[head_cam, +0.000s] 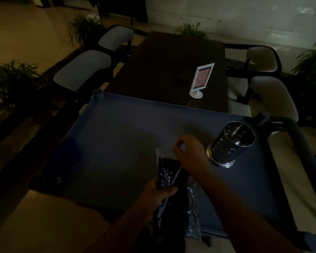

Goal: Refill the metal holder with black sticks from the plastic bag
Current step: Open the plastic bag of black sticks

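A clear plastic bag (192,212) packed with black sticks (169,172) lies lengthwise near the front of the blue cart top (117,143). My left hand (159,195) grips the bag around its middle. My right hand (189,152) pinches the bag's open top end with thumb and fingers. The perforated metal holder (232,143) stands to the right of my right hand, near the cart's right edge; it leans in the wide-angle view and its inside looks empty. The scene is dim.
The cart's dark handle (299,143) curves along the right side. Beyond the cart is a dark table (171,70) with a white sign stand (202,80). White chairs (84,68) flank the table, with potted plants (11,79) around.
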### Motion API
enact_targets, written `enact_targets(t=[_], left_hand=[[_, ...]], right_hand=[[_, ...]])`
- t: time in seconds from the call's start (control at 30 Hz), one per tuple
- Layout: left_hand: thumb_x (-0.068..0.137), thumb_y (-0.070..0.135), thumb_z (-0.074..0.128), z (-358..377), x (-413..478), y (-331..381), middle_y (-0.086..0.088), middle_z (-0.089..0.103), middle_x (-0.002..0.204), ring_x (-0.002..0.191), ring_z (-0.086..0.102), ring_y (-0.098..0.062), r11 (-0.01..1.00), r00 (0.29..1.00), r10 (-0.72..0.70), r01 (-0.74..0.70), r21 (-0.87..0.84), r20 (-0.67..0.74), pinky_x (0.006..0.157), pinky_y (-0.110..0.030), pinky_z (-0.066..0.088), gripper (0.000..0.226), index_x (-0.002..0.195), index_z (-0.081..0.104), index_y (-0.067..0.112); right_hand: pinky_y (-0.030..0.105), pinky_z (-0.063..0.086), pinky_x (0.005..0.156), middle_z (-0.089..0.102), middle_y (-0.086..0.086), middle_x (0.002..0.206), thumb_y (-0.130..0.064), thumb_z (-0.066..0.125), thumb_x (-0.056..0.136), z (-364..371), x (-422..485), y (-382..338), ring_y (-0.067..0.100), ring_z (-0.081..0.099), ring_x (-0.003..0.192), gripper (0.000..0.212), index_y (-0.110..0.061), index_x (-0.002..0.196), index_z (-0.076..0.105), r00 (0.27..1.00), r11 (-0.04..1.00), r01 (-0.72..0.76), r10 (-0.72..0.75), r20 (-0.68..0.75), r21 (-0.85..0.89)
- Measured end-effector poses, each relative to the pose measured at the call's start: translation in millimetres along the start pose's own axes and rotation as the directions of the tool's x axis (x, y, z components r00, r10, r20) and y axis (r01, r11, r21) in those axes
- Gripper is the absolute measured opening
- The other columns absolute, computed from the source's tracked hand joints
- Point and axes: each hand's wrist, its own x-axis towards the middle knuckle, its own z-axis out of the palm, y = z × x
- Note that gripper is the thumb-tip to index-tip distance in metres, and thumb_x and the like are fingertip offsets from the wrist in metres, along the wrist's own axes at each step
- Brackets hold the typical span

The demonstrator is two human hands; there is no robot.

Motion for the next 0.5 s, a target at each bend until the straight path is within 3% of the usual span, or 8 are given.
enact_targets(t=[0.07,0.17,0.37,0.5], left_hand=[[0.067,0.014,0.082,-0.7,-0.7,0.7,-0.007,0.077,0.104,0.095,0.073,-0.026,1.000,1.000,0.009,-0.009,0.025,-0.015,0.075,-0.034,0.058,0.046,0.111,0.070,0.017],[0.069,0.012,0.081,-0.5,-3.0,1.7,-0.009,0.076,0.105,0.096,0.073,-0.028,1.000,1.000,-0.006,0.006,0.031,-0.012,0.081,-0.039,0.056,0.046,0.114,0.068,0.015],[0.077,0.009,0.078,-2.1,-6.8,0.9,-0.004,0.078,0.099,0.090,0.075,-0.024,0.998,0.999,-0.039,0.041,0.053,-0.032,0.071,-0.034,0.059,0.037,0.111,0.068,0.018],[0.074,0.014,0.080,-2.5,-8.6,2.1,0.001,0.078,0.099,0.091,0.074,-0.021,0.995,0.999,-0.031,0.034,0.093,-0.037,0.085,-0.044,0.056,0.037,0.106,0.068,0.026]], right_hand=[[0.016,0.028,0.062,0.053,0.001,0.090,-0.015,0.065,0.086,-1.9,2.6,0.8,0.010,0.048,0.082,0.004,-0.013,0.083,0.063,1.000,1.000,0.010,-0.010,0.029,-0.012],[0.020,0.036,0.068,0.059,0.005,0.097,-0.017,0.064,0.088,-4.7,6.4,3.0,0.014,0.054,0.087,0.004,-0.014,0.085,0.063,0.998,0.999,0.015,-0.013,0.057,-0.037],[0.031,0.047,0.074,0.067,0.008,0.093,-0.017,0.063,0.088,-12.6,12.0,6.3,0.020,0.061,0.085,0.007,-0.010,0.087,0.065,0.995,0.999,0.047,-0.045,0.094,-0.024],[0.017,0.040,0.058,0.061,-0.001,0.078,-0.021,0.064,0.089,-18.2,18.9,10.1,0.010,0.056,0.068,0.011,-0.015,0.081,0.060,0.991,1.000,0.012,-0.008,0.135,-0.025]])
